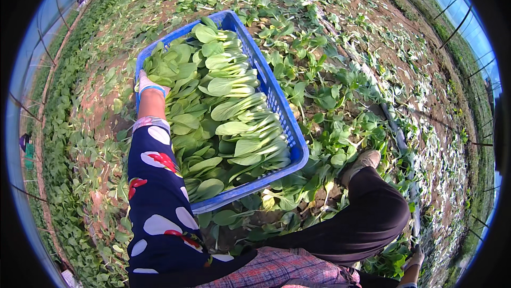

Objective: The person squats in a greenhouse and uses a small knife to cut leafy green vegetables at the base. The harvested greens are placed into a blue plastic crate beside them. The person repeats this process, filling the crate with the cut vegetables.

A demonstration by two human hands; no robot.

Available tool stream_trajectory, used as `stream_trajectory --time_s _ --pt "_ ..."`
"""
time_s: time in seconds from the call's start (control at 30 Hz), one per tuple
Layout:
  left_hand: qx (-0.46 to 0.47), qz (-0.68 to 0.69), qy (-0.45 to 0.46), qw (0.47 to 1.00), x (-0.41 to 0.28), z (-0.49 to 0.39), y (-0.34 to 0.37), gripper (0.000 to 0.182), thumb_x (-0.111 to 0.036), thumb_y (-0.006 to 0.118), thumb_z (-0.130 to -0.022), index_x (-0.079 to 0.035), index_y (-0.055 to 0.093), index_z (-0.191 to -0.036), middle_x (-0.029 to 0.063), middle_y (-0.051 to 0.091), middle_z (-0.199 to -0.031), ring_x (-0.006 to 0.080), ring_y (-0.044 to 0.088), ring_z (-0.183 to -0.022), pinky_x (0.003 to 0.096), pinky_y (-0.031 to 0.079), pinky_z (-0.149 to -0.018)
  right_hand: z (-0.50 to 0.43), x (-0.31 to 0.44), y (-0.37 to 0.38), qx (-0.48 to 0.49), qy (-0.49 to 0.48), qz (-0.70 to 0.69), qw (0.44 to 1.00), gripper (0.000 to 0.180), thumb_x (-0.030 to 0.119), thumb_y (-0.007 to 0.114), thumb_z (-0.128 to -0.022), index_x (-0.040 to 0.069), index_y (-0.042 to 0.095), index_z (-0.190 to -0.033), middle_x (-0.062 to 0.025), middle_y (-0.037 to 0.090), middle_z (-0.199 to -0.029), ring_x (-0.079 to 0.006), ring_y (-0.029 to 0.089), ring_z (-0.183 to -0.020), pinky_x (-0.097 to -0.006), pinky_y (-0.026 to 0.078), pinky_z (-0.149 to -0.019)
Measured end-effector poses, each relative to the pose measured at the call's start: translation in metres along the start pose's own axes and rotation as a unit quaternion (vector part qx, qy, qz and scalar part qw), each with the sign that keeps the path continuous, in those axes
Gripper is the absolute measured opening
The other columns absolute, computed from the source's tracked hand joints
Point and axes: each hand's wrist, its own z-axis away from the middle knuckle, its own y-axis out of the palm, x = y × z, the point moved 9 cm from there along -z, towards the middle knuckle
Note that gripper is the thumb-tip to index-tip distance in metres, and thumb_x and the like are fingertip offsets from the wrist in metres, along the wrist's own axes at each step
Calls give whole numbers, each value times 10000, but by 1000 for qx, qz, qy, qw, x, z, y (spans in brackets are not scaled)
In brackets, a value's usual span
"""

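My left hand (153, 82), in a pale glove with a blue cuff, is at the left side of a blue plastic crate (298, 148). It holds a bunch of leafy bok choy (165, 62) over the crate's far left part; the leaves hide most of the fingers. Rows of bok choy (247, 118) fill the crate, the pale stems of the right row pointing to the right. My right hand (415, 258), also gloved, is low at the far right beside green leaves. A thin dark thing shows at its fingers; its grip is unclear.
Growing bok choy (331, 92) stands right of the crate, near my shoe (365, 162). A pale hose or pipe (397, 128) runs along the ground farther right. Loose leaves litter the soil. A dense green bed (60, 152) lies left, inside a plastic-covered tunnel with curved ribs.
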Motion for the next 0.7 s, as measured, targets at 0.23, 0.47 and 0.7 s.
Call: stream_trajectory --time_s 0.23,0.47,0.7 --pt "-112 -152 -69 980 -14 70 -22 550 -469 443 -1010 -80 488 -1395 178 501 -1437 364 479 -1311 536 372 -1096 22 30 40 17 -24 68 997 426 467 663 -848 52 708 -932 -45 637 -773 -169 494 -595 -338 396 -542" --pt "-74 -762 390 512 -73 103 14 600 -376 631 -919 9 486 -1357 215 597 -1309 373 596 -1158 429 461 -1017 -23 19 9 -6 -29 39 999 289 354 678 -848 67 679 -884 -37 605 -726 -163 488 -540 -312 378 -469" --pt "-64 -887 282 361 -33 18 7 780 -596 494 -932 -83 353 -1504 177 293 -1583 330 282 -1456 446 221 -1192 30 53 51 33 -26 71 997 170 300 647 -900 131 660 -909 -16 637 -708 -130 484 -496 -281 366 -441"
